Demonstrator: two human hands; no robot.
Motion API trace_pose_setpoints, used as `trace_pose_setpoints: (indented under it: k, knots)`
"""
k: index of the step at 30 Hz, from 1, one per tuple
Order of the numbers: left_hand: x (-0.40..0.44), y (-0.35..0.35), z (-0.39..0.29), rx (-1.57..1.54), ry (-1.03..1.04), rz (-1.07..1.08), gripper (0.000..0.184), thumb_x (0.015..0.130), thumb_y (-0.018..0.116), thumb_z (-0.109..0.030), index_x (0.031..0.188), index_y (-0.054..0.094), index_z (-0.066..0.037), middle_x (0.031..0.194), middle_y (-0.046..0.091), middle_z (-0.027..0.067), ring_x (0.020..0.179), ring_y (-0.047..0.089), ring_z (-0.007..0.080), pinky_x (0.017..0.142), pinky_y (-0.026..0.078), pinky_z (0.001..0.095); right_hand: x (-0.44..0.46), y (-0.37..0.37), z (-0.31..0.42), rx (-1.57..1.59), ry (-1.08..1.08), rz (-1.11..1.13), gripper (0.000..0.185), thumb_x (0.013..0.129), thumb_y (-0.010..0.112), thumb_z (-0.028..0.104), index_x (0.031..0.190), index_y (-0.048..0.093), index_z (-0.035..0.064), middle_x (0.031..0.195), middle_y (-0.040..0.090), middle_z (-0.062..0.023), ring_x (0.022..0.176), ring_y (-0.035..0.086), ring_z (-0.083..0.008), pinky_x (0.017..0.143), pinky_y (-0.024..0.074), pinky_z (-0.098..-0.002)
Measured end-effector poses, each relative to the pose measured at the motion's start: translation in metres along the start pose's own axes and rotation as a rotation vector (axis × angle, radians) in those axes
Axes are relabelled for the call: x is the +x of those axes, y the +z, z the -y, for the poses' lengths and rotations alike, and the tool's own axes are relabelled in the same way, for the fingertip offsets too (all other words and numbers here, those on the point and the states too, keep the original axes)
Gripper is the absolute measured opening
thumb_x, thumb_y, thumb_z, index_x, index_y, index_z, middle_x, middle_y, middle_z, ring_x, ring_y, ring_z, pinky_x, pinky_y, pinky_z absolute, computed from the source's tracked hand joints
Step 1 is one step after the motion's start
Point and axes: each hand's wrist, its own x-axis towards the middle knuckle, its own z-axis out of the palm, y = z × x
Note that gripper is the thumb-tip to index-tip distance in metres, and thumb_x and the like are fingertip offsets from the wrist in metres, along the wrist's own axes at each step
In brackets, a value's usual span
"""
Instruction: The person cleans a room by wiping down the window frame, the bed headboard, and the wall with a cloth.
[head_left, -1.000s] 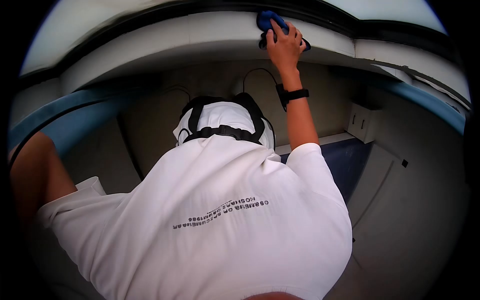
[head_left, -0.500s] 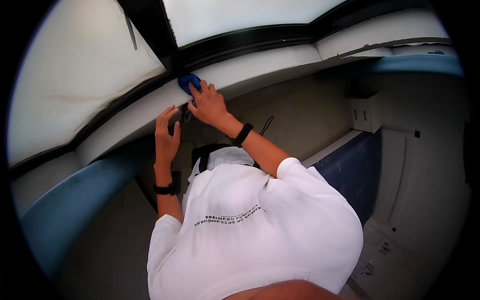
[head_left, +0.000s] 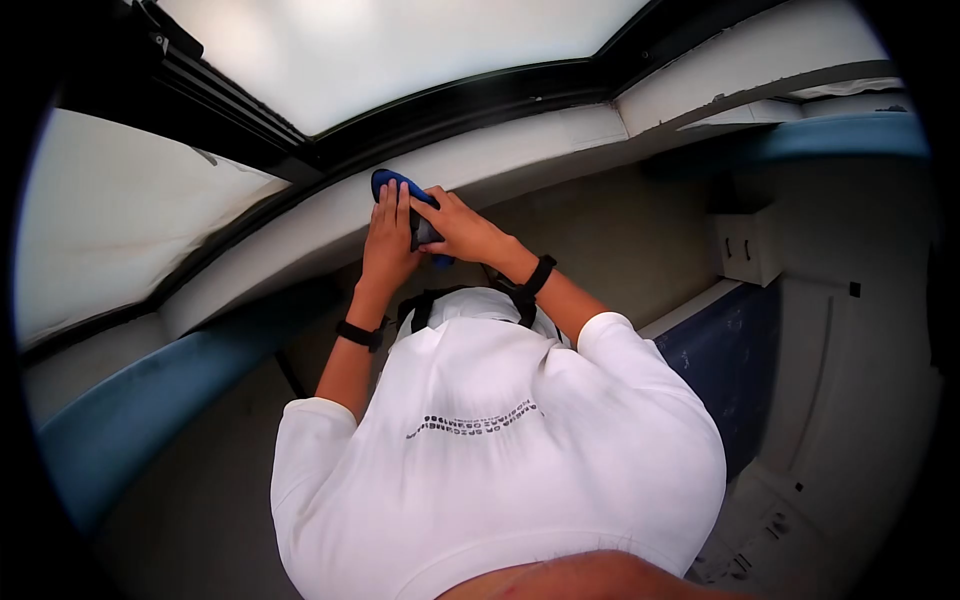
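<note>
Your left hand [head_left: 390, 240] and right hand [head_left: 464, 230] grip the blue cloth [head_left: 388, 179] together, left fingers laid straight along it, at the far white ledge [head_left: 500, 158].

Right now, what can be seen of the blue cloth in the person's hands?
The blue cloth looks soft and bunched, blue toward its upper end with dark grey lower down. It slants in front of the white ledge; whether they touch is unclear. The left hand lies over one side; the right hand grasps the other.
</note>
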Motion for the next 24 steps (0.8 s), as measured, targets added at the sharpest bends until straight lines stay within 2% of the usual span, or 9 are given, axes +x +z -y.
trace_pose_setpoints:
  k: [5,7,9,12,16,20,22,24]
  knots:
    - [0.081,0.055,-0.065,0.012,0.060,-0.036,0.102,0.068,0.081,-0.014,0.152,0.025,0.007,0.157,0.027,0.0284,0.148,0.027,0.0421,0.120,0.027,0.0494,-0.058,-0.061,-0.078,0.014,0.044,-0.239,0.077,0.074,0.081,0.009,0.143,0.046,0.0130,0.132,0.048,-0.0199,0.115,0.057,-0.0439,0.096,0.0515,-0.0471]
    - [0.113,0.073,-0.095,0.072,0.050,-0.015,0.101,0.067,0.079,-0.011,0.151,0.026,0.008,0.156,0.029,0.0296,0.147,0.028,0.0428,0.120,0.027,0.0493,-0.076,-0.085,-0.106,-0.013,0.159,-0.332,0.072,0.075,0.078,0.005,0.141,0.049,0.0130,0.127,0.053,-0.0186,0.109,0.060,-0.0433,0.092,0.0532,-0.0478]
    - [0.140,0.092,-0.125,0.100,0.052,-0.004,0.098,0.066,0.078,-0.011,0.149,0.029,0.010,0.154,0.031,0.0308,0.146,0.029,0.0440,0.119,0.027,0.0495,-0.096,-0.103,-0.129,-0.007,0.217,-0.355,0.070,0.076,0.076,0.004,0.140,0.049,0.0126,0.124,0.054,-0.0182,0.108,0.061,-0.0429,0.090,0.0533,-0.0478]
    - [0.177,0.127,-0.161,0.145,0.204,-0.049,0.084,0.071,0.073,-0.008,0.143,0.036,0.014,0.150,0.035,0.0335,0.144,0.032,0.0448,0.118,0.029,0.0492,-0.124,-0.122,-0.155,-0.018,0.298,-0.415,0.066,0.078,0.072,0.002,0.139,0.050,0.0113,0.119,0.057,-0.0180,0.106,0.062,-0.0424,0.089,0.0531,-0.0477]
    - [0.212,0.147,-0.200,0.094,0.260,-0.033,0.080,0.072,0.072,-0.006,0.142,0.038,0.013,0.149,0.039,0.0303,0.143,0.036,0.0424,0.118,0.031,0.0470,-0.147,-0.141,-0.182,-0.024,0.309,-0.573,0.066,0.078,0.070,0.000,0.140,0.050,0.0110,0.119,0.057,-0.0172,0.107,0.061,-0.0404,0.089,0.0522,-0.0452]
    - [0.229,0.159,-0.208,0.039,0.342,-0.013,0.081,0.072,0.072,-0.006,0.143,0.039,0.010,0.150,0.039,0.0285,0.143,0.036,0.0411,0.118,0.032,0.0462,-0.152,-0.159,-0.185,-0.044,0.310,-0.629,0.066,0.078,0.069,-0.001,0.140,0.051,0.0103,0.119,0.057,-0.0162,0.108,0.060,-0.0390,0.089,0.0517,-0.0446]
    - [0.233,0.166,-0.201,-0.095,0.337,-0.017,0.085,0.064,0.071,0.002,0.144,0.041,0.007,0.153,0.037,0.0277,0.145,0.033,0.0407,0.120,0.030,0.0437,-0.145,-0.159,-0.187,-0.126,0.338,-0.602,0.065,0.077,0.069,0.000,0.139,0.052,0.0094,0.118,0.056,-0.0155,0.107,0.060,-0.0382,0.088,0.0519,-0.0443]
    - [0.227,0.159,-0.186,-0.195,0.366,0.063,0.084,0.064,0.067,0.005,0.144,0.041,0.006,0.154,0.036,0.0267,0.146,0.032,0.0402,0.120,0.029,0.0433,-0.137,-0.158,-0.179,-0.117,0.349,-0.568,0.065,0.077,0.071,0.002,0.139,0.053,0.0096,0.117,0.056,-0.0154,0.107,0.060,-0.0375,0.089,0.0521,-0.0444]
